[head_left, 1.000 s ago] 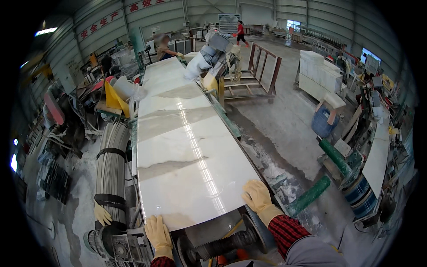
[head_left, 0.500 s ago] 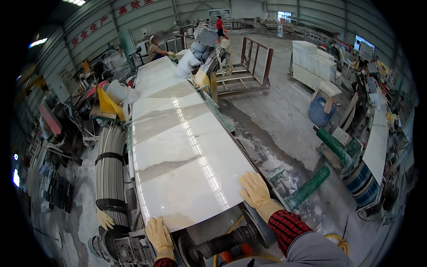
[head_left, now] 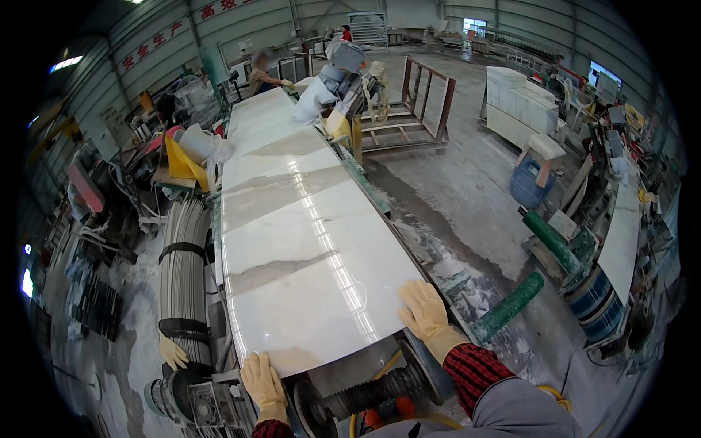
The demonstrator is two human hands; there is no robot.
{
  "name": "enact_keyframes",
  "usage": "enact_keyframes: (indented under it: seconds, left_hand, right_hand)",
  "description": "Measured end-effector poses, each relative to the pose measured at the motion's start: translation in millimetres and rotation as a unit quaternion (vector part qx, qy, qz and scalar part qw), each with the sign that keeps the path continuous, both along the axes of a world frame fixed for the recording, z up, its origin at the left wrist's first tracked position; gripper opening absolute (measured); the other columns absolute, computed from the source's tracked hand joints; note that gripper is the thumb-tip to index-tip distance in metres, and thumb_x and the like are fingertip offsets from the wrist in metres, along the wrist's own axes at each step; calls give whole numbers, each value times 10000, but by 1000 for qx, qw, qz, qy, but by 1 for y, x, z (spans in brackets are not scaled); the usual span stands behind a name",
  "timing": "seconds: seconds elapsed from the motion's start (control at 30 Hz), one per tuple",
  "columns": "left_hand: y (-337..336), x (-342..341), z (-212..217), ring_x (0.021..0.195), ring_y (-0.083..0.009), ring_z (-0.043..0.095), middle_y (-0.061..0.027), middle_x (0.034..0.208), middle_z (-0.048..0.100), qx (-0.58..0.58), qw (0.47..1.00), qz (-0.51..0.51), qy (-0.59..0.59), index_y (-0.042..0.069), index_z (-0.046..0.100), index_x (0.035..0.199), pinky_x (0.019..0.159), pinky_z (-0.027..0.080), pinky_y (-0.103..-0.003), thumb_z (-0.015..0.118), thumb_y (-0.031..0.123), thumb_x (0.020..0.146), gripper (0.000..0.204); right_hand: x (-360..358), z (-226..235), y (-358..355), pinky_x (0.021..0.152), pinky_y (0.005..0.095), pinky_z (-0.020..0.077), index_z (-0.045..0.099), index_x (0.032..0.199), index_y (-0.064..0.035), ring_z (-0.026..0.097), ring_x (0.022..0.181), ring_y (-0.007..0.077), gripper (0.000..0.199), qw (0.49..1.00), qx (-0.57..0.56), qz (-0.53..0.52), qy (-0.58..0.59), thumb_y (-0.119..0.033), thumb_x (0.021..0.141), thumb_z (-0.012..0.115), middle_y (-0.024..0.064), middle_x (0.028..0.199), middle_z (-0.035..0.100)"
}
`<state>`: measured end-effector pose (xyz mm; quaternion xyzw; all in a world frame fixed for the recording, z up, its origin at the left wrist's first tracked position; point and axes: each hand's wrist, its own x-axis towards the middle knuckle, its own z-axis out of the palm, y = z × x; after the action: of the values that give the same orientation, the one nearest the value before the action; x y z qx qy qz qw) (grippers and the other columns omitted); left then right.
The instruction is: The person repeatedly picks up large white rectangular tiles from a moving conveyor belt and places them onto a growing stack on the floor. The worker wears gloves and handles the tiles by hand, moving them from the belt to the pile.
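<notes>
A long, glossy white stone slab (head_left: 314,306) with grey-brown bands lies lengthwise before me on a machine bed. My left hand (head_left: 263,381), in a cream work glove, rests at the slab's near left corner with its fingers stretched forward. On the near right corner lies my right hand (head_left: 429,315), also gloved, its fingers spread flat on the polished top. Neither hand wraps around anything. Just below the slab's near edge, between my hands, a dark ribbed roller (head_left: 369,396) shows.
Left of the bed stand a strapped bundle of pale strips (head_left: 184,270), a loose cream glove (head_left: 173,352) and a motor (head_left: 175,394). A grey machine head (head_left: 339,73) overhangs the far right side. Green posts (head_left: 507,306) jut out at right. A co-worker (head_left: 263,74) is at the far end.
The view has shifted slightly, so most things sit a little to the right. Both hands stay on the slab's corners. A distant person in red is now mostly hidden behind the machine head.
</notes>
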<state>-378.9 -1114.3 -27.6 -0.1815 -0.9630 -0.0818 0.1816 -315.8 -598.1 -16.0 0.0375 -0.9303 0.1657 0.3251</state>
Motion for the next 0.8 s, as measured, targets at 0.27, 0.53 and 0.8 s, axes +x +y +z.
enact_keyframes:
  seconds: [0.27, 0.53, 0.8]
  left_hand:
    - [7, 4, 11, 1428, -495, 597, -250, 1556, 668, 1, 1000, 3, -8, 55, 703, 1492, 1173, 480, -606, 664, 193, 1105, 412]
    - [8, 8, 14, 1438, -491, 592, -231, 1531, 673, -3, 1000, -2, 22, 67, 713, 1469, 1184, 476, -600, 680, 184, 1094, 394]
    - [8, 10, 14, 1472, -478, 588, -204, 1529, 678, 1, 1000, 3, 14, 71, 719, 1480, 1229, 473, -602, 707, 172, 1068, 425]
  right_hand:
    - [5, 5, -1, 1231, 622, 524, 741, 1436, -32, 667, 1376, 516, 463, 999, -24, -5, -46, -282, 1048, 778, 264, 1479, 741]
    - [7, 8, -3, 1210, 587, 528, 749, 1380, -61, 669, 1350, 468, 408, 1000, -19, -6, -24, -279, 1036, 749, 207, 1422, 738]
    - [9, 11, -5, 1179, 599, 536, 765, 1399, -54, 671, 1309, 470, 428, 1000, 1, -3, -7, -265, 1029, 721, 210, 1395, 739]
